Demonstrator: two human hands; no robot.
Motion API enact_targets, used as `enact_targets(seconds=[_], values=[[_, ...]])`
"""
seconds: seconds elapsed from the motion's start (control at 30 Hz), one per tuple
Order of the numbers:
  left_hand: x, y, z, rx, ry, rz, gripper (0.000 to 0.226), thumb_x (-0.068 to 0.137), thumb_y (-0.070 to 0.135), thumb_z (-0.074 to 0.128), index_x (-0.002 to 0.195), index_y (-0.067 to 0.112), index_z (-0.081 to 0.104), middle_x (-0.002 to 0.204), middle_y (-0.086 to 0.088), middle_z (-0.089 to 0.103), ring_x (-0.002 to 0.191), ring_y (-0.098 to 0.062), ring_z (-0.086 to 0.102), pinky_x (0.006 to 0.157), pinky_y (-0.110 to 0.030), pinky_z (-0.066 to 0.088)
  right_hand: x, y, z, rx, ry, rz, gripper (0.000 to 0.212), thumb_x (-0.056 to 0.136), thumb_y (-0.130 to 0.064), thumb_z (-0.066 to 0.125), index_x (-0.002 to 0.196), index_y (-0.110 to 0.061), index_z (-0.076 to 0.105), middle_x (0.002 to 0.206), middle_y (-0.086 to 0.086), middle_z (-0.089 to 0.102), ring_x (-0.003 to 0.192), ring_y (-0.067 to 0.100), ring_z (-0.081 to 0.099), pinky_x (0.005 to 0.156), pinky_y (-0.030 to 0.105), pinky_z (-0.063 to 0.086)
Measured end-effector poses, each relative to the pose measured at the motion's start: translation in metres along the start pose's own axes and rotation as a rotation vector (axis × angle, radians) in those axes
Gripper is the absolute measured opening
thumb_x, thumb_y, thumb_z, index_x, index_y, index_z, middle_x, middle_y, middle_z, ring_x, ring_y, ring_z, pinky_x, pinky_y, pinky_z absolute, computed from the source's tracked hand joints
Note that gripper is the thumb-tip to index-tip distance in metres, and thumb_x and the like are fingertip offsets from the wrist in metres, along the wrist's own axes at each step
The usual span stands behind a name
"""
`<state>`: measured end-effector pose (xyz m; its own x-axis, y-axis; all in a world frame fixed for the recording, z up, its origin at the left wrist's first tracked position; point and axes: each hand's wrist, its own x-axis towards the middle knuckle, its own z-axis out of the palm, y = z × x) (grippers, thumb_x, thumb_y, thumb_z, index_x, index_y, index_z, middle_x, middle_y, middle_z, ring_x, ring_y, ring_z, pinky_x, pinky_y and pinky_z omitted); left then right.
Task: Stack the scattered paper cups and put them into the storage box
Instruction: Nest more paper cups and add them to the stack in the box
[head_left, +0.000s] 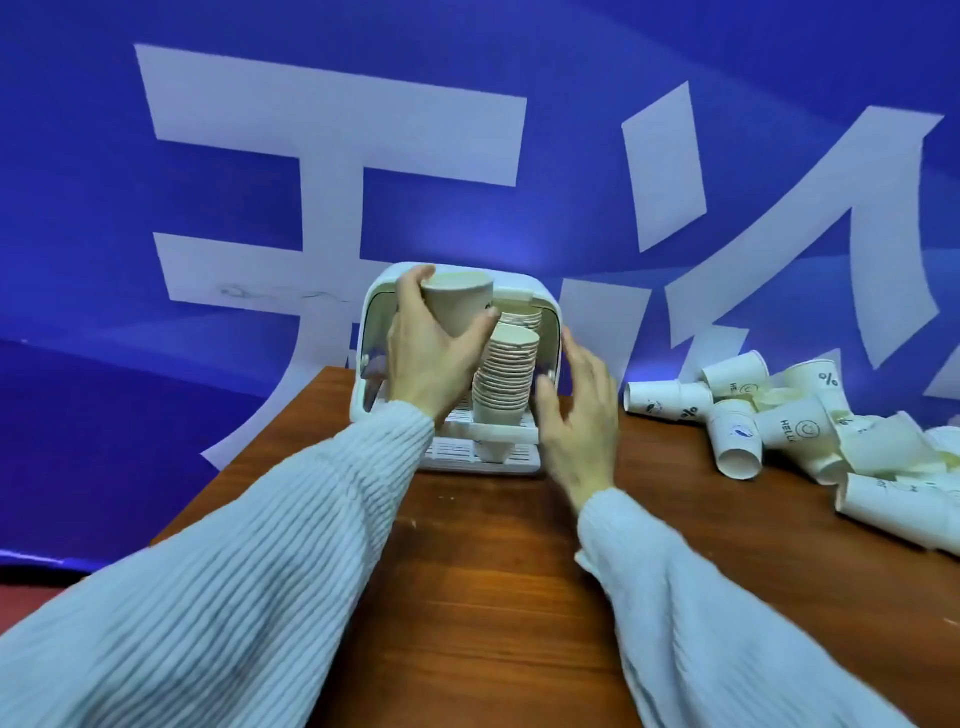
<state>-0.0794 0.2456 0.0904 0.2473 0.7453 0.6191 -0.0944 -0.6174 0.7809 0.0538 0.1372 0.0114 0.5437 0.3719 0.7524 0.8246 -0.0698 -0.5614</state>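
The left hand (431, 353) grips a single cream paper cup (460, 306), thumb on the near right side and fingers curled round the far left side, rim uppermost. The cup is held above and just left of a tall stack of nested cream paper cups (506, 374), which stands upright inside the white plastic storage box with an open front (548, 312). The held cup's base sits close to the top rim of the stack; whether the two touch cannot be told. A second stack's rims show behind the first, deeper in the box; its lower part is hidden.

The right hand (579, 421) is open, fingers spread and relaxed, just to the right of the stack at the box's front right edge. Whether the fingertips touch the box or the stack cannot be determined.

The box stands at the far edge of the brown wooden table (493, 571), on a white slotted tray base (457, 452). Scattered white printed paper cups (779, 426) lie in a heap on the table well to the right; the heap is cut off by the frame's right edge, and several appear crushed. Both forearms wear pale ribbed knit sleeves (270, 561). A blue banner with large white characters (332, 156) fills the background.
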Motion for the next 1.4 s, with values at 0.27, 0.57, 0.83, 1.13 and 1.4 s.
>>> enact_targets(seconds=[0.27,0.57,0.83,1.13,1.4], values=[[0.037,0.010,0.051,0.087,-0.081,0.083,0.080,0.079,0.040,0.086,0.142,0.016,0.042,0.137,-0.004,0.056,0.124,-0.023,0.053,0.105,-0.037,0.045,-0.032,0.021,-0.001,0.086,-0.069,0.219,0.055,0.105,-0.041,0.052,0.158,-0.039,0.035,0.135,-0.023,0.047,0.126,-0.002,0.041,0.106,0.026,0.033],[0.009,-0.030,0.053,0.517,-0.300,0.049,0.082,0.090,0.079,0.040,0.147,0.022,0.052,0.144,-0.005,0.056,0.128,-0.027,0.054,0.108,-0.047,0.044,-0.036,0.020,0.003,0.164,-0.143,0.282,0.055,0.105,-0.044,0.054,0.157,-0.042,0.034,0.138,-0.019,0.053,0.129,0.002,0.046,0.111,0.036,0.043],[0.012,-0.051,0.043,0.444,-0.292,-0.081,0.091,0.083,0.048,0.078,0.152,0.027,0.023,0.139,-0.011,0.061,0.125,-0.037,0.058,0.106,-0.047,0.045,-0.035,0.018,0.004,0.129,-0.136,0.286,0.054,0.105,-0.045,0.053,0.155,-0.042,0.034,0.133,-0.018,0.055,0.126,0.004,0.049,0.109,0.042,0.048],[0.053,-0.076,0.053,0.546,-0.182,-0.269,0.088,0.079,0.047,0.084,0.140,0.014,0.030,0.137,-0.015,0.058,0.123,-0.039,0.058,0.096,-0.050,0.047,-0.033,0.021,0.006,0.107,-0.133,0.279,0.053,0.104,-0.045,0.053,0.154,-0.040,0.037,0.129,-0.023,0.052,0.124,-0.001,0.045,0.106,0.029,0.043],[0.068,-0.096,0.067,0.456,-0.225,-0.284,0.081,0.078,0.045,0.086,0.132,0.006,0.040,0.134,-0.019,0.060,0.122,-0.041,0.058,0.101,-0.051,0.049,-0.032,0.025,0.009,0.092,-0.138,0.248,0.051,0.104,-0.047,0.053,0.152,-0.042,0.039,0.129,-0.022,0.054,0.125,-0.002,0.044,0.106,0.029,0.044]])
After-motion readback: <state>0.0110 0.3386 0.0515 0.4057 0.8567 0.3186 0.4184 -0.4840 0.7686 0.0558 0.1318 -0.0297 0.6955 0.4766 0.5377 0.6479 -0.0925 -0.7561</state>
